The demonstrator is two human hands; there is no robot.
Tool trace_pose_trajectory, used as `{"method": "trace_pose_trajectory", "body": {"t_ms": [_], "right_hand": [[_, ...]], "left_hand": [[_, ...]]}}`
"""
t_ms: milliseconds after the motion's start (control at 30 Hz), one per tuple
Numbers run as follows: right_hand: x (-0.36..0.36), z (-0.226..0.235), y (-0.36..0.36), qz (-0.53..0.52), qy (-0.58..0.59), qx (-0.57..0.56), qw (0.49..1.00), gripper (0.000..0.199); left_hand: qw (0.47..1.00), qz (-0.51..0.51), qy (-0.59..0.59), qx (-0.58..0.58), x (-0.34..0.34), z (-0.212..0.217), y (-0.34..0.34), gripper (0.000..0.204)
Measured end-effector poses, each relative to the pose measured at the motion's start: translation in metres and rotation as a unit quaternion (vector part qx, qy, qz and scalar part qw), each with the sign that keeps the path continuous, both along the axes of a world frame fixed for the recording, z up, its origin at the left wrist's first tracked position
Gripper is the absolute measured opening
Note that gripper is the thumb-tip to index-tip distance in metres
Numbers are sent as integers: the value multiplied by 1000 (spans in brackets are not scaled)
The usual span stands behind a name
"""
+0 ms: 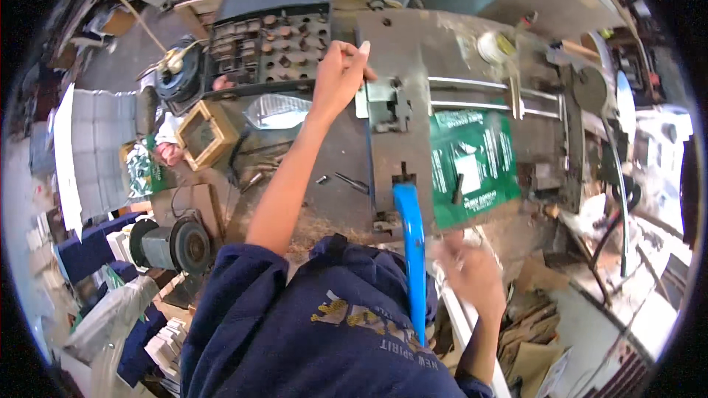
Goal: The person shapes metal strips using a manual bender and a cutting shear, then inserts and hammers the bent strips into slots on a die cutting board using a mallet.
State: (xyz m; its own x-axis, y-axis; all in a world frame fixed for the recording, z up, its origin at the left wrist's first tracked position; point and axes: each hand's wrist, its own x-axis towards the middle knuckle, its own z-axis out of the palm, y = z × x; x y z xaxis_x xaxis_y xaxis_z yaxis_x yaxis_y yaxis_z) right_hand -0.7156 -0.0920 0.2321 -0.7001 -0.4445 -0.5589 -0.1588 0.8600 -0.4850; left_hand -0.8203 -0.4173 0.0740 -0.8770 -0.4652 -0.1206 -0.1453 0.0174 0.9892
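Note:
My left hand (341, 77) reaches out over the left edge of a grey metal machine bed (398, 147), beside an open dark case (273, 4) holding rows of small metal tool pieces. Its fingers are curled together; I cannot make out whether anything is between them. Close by, a small metal block (381, 92) sits on the bed. Nearer to me, my right hand (476, 276) is low on the right, smeared by motion, to the right of a long blue metal lever (413, 250). What the right fingers do is not clear.
Two steel rails (472, 85) cross the bed beside a green printed bag (472, 166). A white round container (494, 48) stands behind. On the left are a clear plastic pack (276, 112), a wooden box (204, 135), loose metal bits (352, 182) and a bench grinder (173, 243).

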Motion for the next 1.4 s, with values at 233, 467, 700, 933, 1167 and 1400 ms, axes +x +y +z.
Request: {"method": "trace_pose_trajectory", "body": {"t_ms": [233, 467, 700, 933, 1167, 1400], "right_hand": [[-133, -93, -141, -111, 197, -219, 949, 39], [-150, -125, -175, -4, 383, -123, 915, 26], [-142, -40, -152, -176, 490, -254, 815, 11], [-109, -123, -12, -4, 105, 70, 992, 16], [-66, -190, 6, 6, 104, 96, 990, 38], [-56, -150, 9, -135, 145, -21, 980, 33]], "left_hand": [[992, 98, -6, 81, 0, -8, -10, 33], [995, 88, -40, -24, 99, 0, 21, 24], [903, 187, 22, -386, 72, -13, -121, 22], [858, 34, -185, -478, 16, -15, -142, 37], [854, 67, -110, -504, 8, -26, -141, 18], [904, 51, 100, -413, 2, 37, -64, 22]]}}
